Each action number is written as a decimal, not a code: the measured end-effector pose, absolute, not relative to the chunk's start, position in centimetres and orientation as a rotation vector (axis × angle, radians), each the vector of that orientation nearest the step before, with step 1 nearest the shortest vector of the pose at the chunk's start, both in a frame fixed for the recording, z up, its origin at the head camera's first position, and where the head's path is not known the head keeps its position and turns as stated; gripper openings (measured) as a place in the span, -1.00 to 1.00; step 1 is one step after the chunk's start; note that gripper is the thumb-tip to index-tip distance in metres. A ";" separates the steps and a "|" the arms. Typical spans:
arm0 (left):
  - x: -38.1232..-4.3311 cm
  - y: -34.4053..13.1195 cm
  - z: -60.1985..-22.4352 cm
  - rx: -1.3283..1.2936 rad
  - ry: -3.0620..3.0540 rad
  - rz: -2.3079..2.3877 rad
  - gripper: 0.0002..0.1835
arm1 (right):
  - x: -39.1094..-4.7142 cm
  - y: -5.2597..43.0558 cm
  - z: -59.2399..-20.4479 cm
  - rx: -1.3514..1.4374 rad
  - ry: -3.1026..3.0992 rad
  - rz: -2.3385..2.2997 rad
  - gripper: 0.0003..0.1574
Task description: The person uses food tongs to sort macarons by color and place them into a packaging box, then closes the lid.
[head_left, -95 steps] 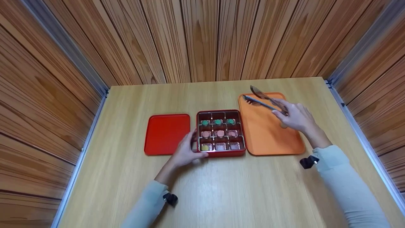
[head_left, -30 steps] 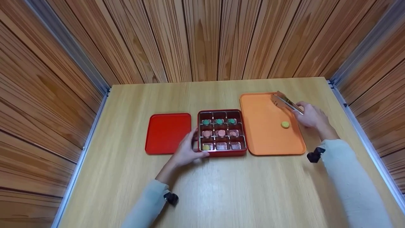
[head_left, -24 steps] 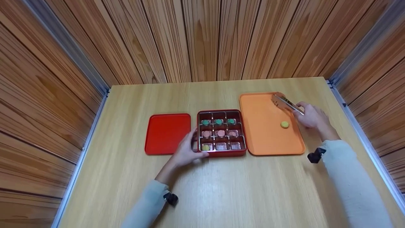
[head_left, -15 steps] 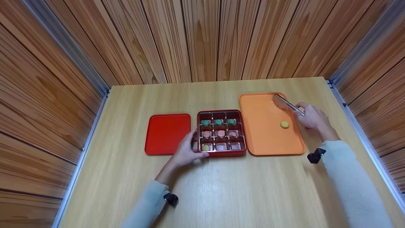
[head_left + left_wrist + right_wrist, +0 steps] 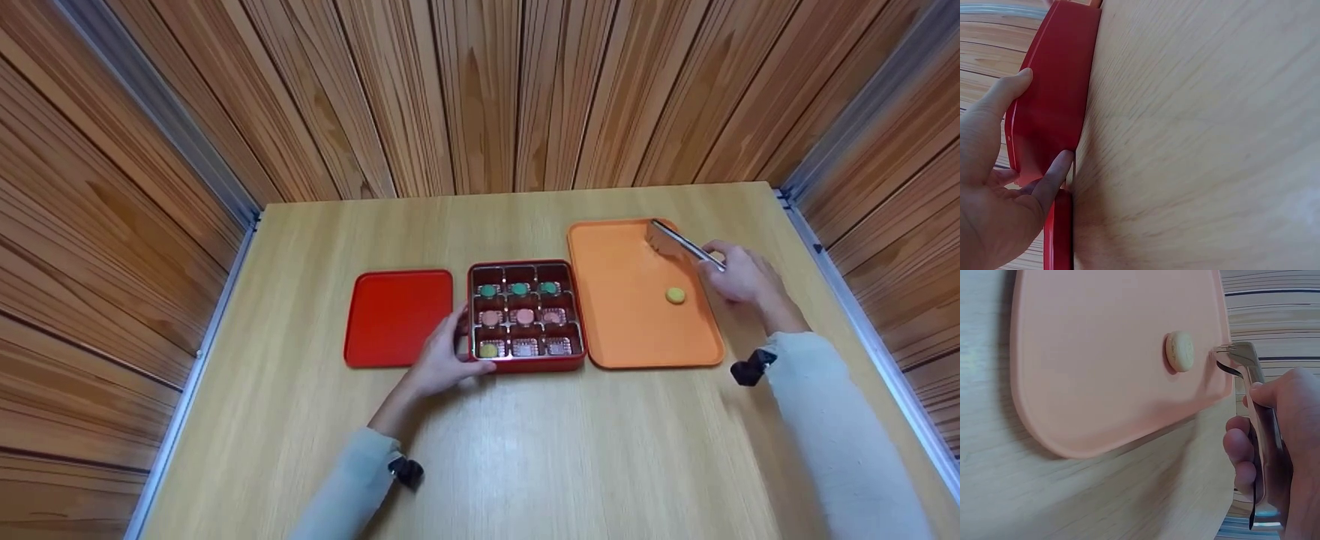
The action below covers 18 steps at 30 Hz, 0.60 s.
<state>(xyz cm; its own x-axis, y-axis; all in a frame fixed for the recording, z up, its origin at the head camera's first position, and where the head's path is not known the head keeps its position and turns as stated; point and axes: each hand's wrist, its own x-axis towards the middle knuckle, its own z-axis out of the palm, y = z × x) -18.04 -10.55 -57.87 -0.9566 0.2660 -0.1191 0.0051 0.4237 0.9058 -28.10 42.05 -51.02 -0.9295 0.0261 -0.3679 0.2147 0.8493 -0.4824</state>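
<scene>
My left hand (image 5: 442,364) holds the front left corner of a red box (image 5: 536,365), the thumb on its front edge and the other fingers around the left side. Inside is a nine-compartment insert: green macarons (image 5: 519,289) in the back row, pink macarons (image 5: 524,316) in the middle row, and one yellow macaron (image 5: 488,350) at front left. My right hand (image 5: 742,277) grips metal tongs (image 5: 686,246) over the far right part of an orange tray (image 5: 630,322). Apart from their tips on that tray lies another yellow macaron (image 5: 1180,351).
A flat red lid (image 5: 397,319) lies left of the box, partly behind my left hand. The orange tray sits right beside the box. Wood-panelled walls (image 5: 480,97) stand behind and at both sides of the wooden table (image 5: 525,450).
My right hand and the tongs have moved right, uncovering the yellow macaron on the tray. The tongs' arms, spread earlier, now lie together in view. My left hand stays on the box.
</scene>
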 end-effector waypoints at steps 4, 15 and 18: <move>-18.0 -10.6 -57.9 0.238 2.441 1.552 0.32 | -28.2 42.0 -50.9 0.184 2.685 -0.746 -0.28; -18.0 -10.6 -57.8 0.241 2.422 1.567 0.33 | -27.9 41.5 -50.3 0.128 2.723 -0.755 -0.33; -18.1 -10.6 -57.9 0.246 2.416 1.570 0.32 | -27.6 41.4 -50.1 0.094 2.729 -0.756 -0.35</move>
